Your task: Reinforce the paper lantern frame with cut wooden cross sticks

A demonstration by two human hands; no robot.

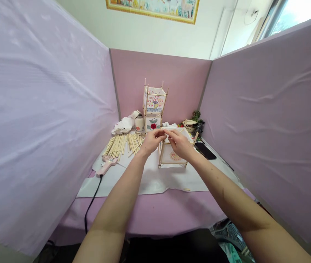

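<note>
A square lantern (pixel 175 156) of thin wooden sticks with white panels stands before me, an orange-red drawing on its near side. Just over its near left top corner, the fingertips of both hands come together. My left hand (pixel 153 140) is closed in a pinch there. Fingers pressed together, my right hand (pixel 181 144) reaches the same spot from the right and covers part of the top edge. Whatever is between the fingertips is too small to make out. Behind stands a taller two-tier lantern (pixel 155 104) with a painted upper panel and a red flower below.
Left of the lanterns lie many loose wooden sticks (pixel 117 145) and a pink glue gun (pixel 106 166) with a black cord. A white jar (pixel 139 122) and crumpled white material (pixel 124 125) are behind. At right are a dark phone-like slab (pixel 205 151) and a bowl (pixel 189 126).
</note>
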